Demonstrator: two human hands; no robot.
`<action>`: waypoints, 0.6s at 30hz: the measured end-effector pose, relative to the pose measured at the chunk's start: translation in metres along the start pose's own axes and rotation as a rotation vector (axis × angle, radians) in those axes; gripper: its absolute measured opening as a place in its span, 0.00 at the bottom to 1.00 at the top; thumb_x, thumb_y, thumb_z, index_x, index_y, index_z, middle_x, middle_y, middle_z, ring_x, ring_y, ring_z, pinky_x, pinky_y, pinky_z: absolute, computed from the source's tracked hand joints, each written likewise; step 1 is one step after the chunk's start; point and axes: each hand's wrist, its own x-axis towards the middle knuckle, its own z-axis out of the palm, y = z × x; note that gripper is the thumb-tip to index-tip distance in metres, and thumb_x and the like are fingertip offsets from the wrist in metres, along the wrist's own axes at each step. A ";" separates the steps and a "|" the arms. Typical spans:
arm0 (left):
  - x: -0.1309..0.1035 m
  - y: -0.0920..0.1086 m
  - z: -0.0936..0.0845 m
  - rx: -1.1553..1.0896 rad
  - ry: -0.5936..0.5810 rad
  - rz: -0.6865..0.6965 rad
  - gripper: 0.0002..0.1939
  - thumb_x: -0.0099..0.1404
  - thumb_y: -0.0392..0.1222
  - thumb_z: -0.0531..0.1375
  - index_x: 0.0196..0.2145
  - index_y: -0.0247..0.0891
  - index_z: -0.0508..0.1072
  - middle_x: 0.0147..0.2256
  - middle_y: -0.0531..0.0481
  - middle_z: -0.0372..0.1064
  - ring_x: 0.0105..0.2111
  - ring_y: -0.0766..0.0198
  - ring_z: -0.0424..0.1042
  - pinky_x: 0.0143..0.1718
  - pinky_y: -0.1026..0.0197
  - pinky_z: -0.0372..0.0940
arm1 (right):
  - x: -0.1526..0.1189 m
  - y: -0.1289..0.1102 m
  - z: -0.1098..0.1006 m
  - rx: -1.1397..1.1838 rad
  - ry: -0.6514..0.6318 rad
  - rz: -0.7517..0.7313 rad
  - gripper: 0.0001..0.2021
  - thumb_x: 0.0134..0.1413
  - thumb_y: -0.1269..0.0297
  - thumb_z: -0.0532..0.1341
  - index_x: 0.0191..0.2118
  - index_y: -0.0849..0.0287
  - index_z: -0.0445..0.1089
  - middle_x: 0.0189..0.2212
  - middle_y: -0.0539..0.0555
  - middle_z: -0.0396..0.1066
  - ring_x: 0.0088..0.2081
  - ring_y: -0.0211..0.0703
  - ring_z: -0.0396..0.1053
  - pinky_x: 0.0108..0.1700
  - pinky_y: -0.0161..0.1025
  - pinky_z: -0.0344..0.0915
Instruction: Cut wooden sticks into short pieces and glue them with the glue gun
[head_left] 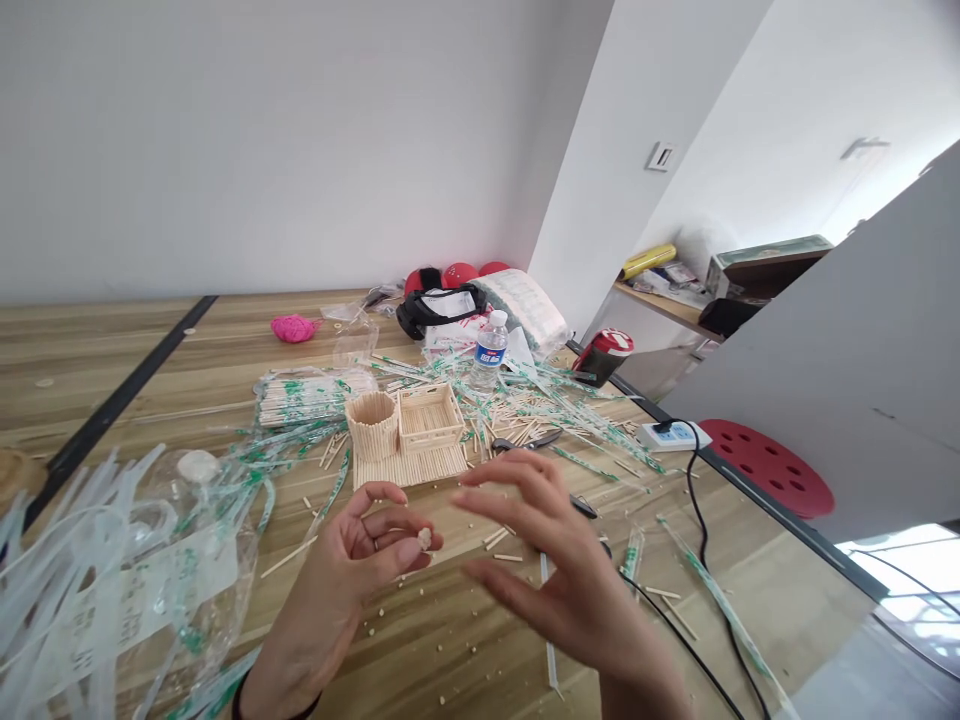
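Observation:
My left hand (pixel 367 560) pinches a small pale lump (pixel 425 539) between thumb and fingers; it looks like a cluster of tiny cut wooden pieces, too small to tell exactly. To its right, my right hand (pixel 551 560) is raised with thumb and fingers apart and nothing between them. Just beyond both hands stands a structure of thin wooden sticks. It has a flat stick base (pixel 409 468), a round stick cup (pixel 373 438) on the left and a square railed box (pixel 430 432) on the right. Small pale crumbs lie on the wooden table (pixel 405 665) below my hands.
Scissors (pixel 525 443) lie right of the structure, among loose sticks and green-printed wrappers. A water bottle (pixel 490 350) stands behind. Bagged sticks (pixel 311 398) and plastic tubes (pixel 67 590) are left. A power strip (pixel 671 434) with black cable (pixel 703 530) is right. Pink yarn (pixel 294 328) lies far back.

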 end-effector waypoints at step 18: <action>-0.009 0.008 -0.008 -0.180 0.068 0.031 0.21 0.51 0.32 0.71 0.39 0.40 0.68 0.30 0.56 0.77 0.31 0.67 0.78 0.30 0.70 0.74 | -0.107 0.143 0.028 -0.197 -0.006 0.754 0.23 0.35 0.72 0.55 0.43 0.60 0.73 0.41 0.59 0.71 0.41 0.52 0.72 0.46 0.46 0.66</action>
